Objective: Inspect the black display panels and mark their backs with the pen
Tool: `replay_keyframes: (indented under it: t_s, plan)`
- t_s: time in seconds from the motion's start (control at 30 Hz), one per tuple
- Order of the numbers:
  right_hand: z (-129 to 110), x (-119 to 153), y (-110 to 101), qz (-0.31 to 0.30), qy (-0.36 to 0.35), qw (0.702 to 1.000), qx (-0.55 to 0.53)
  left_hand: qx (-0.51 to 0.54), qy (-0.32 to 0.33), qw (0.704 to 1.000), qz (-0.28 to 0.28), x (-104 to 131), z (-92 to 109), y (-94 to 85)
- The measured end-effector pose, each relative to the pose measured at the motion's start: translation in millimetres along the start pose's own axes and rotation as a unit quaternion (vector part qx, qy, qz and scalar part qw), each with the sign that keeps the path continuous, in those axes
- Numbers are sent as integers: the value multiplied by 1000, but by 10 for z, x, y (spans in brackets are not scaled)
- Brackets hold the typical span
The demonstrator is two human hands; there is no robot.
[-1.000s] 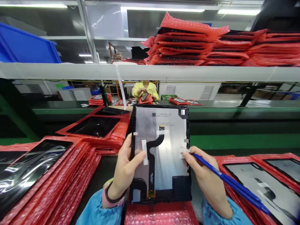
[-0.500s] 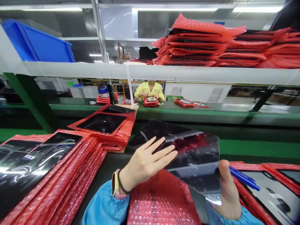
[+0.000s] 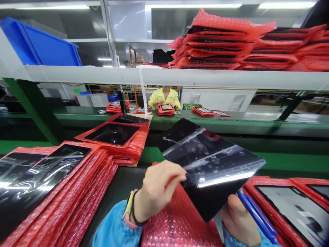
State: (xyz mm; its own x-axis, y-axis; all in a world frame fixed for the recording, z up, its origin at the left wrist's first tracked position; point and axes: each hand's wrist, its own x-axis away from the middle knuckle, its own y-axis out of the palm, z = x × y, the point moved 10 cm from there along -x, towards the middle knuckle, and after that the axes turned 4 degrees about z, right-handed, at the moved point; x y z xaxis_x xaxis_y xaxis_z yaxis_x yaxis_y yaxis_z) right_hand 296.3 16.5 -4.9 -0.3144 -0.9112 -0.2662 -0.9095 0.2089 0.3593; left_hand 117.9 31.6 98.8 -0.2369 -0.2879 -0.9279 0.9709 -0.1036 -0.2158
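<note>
A glossy black panel [image 3: 205, 161] with bubble-like marks and light streaks is tilted over a red bubble-wrap sheet [image 3: 177, 223]. My right hand [image 3: 239, 219] supports it from below near its lower right side, and a blue pen [image 3: 258, 214] sticks out beside that hand. At the panel's lower left edge, my left hand [image 3: 161, 188] has its fingers pinched together. Whether those fingertips hold something is too small to tell.
Stacks of red wrap with black panels [image 3: 64, 171] lie at left. More red-wrapped panels [image 3: 290, 206] sit at right. Overhead, a white shelf [image 3: 164, 77] bears red packs and a blue bin [image 3: 43, 44]. A person in yellow [image 3: 164, 97] sits across the bench.
The panel has turned and tilted, its far corner now higher. My left hand has gone from spread flat on it to pinched at its edge. My right hand has moved lower and left.
</note>
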Motion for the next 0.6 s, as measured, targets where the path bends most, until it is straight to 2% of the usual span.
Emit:
replay_keyframes:
  t_s: [0.1,0.17,0.27,0.33,0.4,0.47,0.5,0.53,0.6]
  plan:
    - [59,42,-78,2,32,999,-40,9,-217,974,61,93,-483,-141]
    - [98,85,-123,8,67,996,-61,92,-344,932,66,210,-765,-102]
    - [172,145,-118,1,123,991,-56,280,-443,848,76,305,-982,75]
    - [197,137,-78,-7,129,991,-42,387,-463,788,122,326,-1051,140]
    - [181,72,-38,7,102,994,-36,426,-455,750,219,365,-1130,59]
    - [120,-12,-6,41,58,997,-43,410,-434,729,336,450,-1197,-127]
    - [77,-46,26,53,37,997,-51,400,-424,720,376,486,-1211,-203]
    - [29,-69,76,54,19,997,-61,393,-416,716,398,501,-1216,-259]
    - [-60,-77,235,19,6,997,-73,389,-398,725,406,463,-1198,-339]
